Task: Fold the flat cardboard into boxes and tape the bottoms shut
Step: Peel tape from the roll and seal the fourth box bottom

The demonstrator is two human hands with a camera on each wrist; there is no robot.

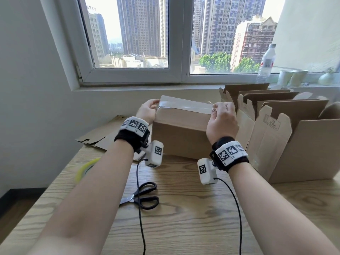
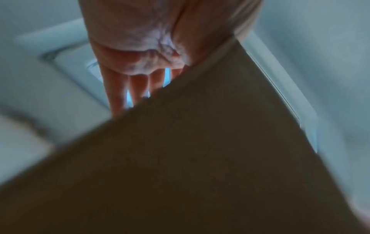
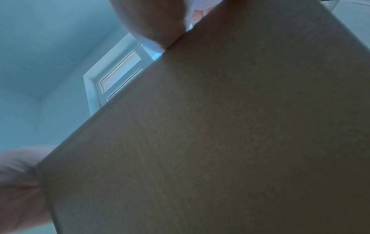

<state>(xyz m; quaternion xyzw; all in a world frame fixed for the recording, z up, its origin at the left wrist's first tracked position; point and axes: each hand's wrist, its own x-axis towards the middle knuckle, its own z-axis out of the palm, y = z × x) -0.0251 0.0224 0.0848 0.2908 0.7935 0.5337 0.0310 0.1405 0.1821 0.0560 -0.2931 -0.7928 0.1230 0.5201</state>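
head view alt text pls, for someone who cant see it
Two hands, left hand and right hand, press clear tape along the top of a cardboard box on a wooden table; scissors lie nearby.

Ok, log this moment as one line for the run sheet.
stage: taping bottom | box: on table, clear tape across top | left hand: at left end | right hand: at right end | scissors: idle

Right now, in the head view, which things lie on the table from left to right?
Yellow tape roll → flat cardboard → scissors → box being taped → row of open boxes.
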